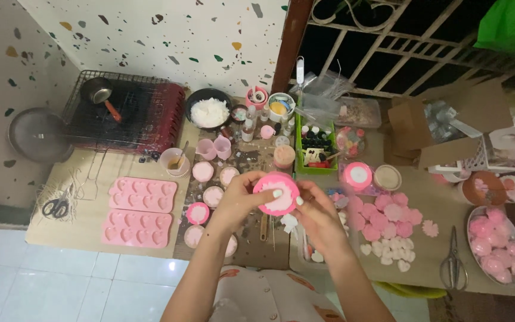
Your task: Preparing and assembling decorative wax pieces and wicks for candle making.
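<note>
Got my left hand (238, 200) and right hand (317, 210) both gripping a pink mould (276, 194), mid-frame. Heart trays (140, 210) sit lower left.

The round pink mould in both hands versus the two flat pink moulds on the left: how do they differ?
The round pink mould is a single cavity with a pale filling, held up between the left hand and right hand. The flat pink moulds are rectangular trays of many small heart cavities, lying untouched on the mat; whether they are filled is unclear. Both are pink.
</note>
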